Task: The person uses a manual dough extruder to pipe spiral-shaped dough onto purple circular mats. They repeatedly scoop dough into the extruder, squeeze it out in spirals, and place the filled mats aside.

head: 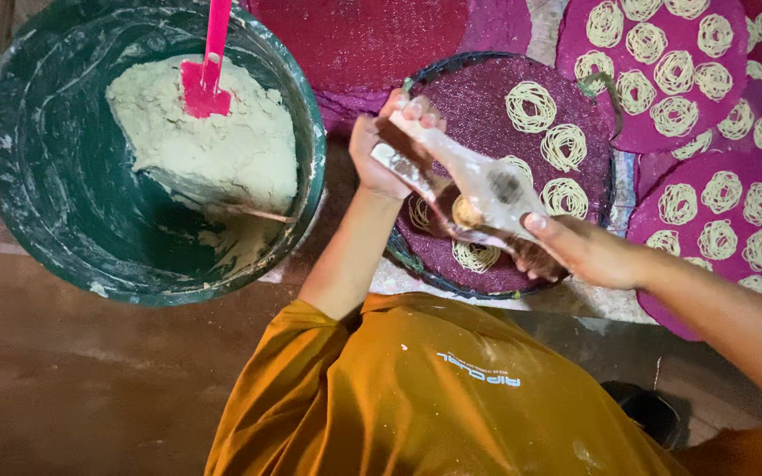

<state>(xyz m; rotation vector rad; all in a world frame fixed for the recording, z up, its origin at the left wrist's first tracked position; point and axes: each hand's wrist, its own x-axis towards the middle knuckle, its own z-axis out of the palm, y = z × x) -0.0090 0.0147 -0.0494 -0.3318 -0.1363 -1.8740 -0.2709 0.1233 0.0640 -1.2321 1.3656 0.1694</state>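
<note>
- Your 2 hands hold a dough-smeared noodle press (478, 189) between them, tilted over a round purple mat (575, 97).
- Your left hand (383, 145) is closed around the upper handle of the press, fingers curled over its end.
- Your right hand (579, 251) is closed around the lower handle, thumb lying on top.
- Under the middle of the press, a pale noodle coil (475, 256) lies on the mat, just beside your right hand.
- More noodle coils (531, 106) sit on the same mat, beyond your hands; at least 5 show.
- Past your right hand lie other purple mats (654, 70) covered with rows of coils, overlapping one another.
- Beyond your left hand a bare dark red mat (354, 40) lies flat.
- Well out from your left hand stands a green bucket (46, 203) holding a lump of pale dough (213, 141).
- A pink spatula (207, 75) stands stuck upright in the dough.
- Below your hands, your orange shirt (425, 397) fills the near edge of the view.
</note>
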